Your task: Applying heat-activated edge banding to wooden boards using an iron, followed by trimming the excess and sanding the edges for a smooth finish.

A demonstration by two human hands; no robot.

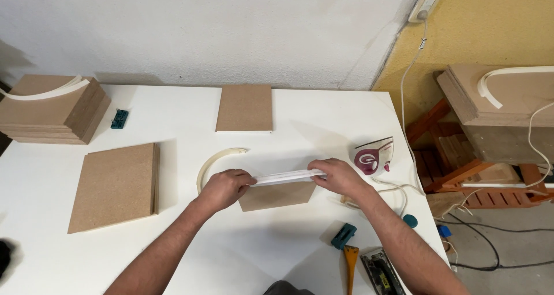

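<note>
- Your left hand (pixel 224 188) is sitting just left of the frame's centre, its grip closed on the left end of a white edging strip (pixel 287 177).
- Your right hand (pixel 337 176) is sitting just right of centre, its grip pinching shut on the strip's right end, so the strip is running stretched and nearly level between your two hands.
- The strip is lying along the top edge of a small brown board (pixel 277 195), which is standing on the white counter (pixel 300 243) in the middle of the frame, partly hidden by your hands.
- A curved offcut of white strip (pixel 214 159) is lying on the counter just left of your left hand.
- A white and maroon clothes iron (pixel 374 155) is resting to the right of your right hand, near the counter's right edge.
- Another brown board (pixel 244 108) is lying at upper centre, a larger pair (pixel 115 185) at left, and a tall stack of boards (pixel 52 107) at upper left.
- A teal trimmer (pixel 344 235) is lying at lower centre-right, with a second teal one (pixel 119 119) at upper left.
</note>
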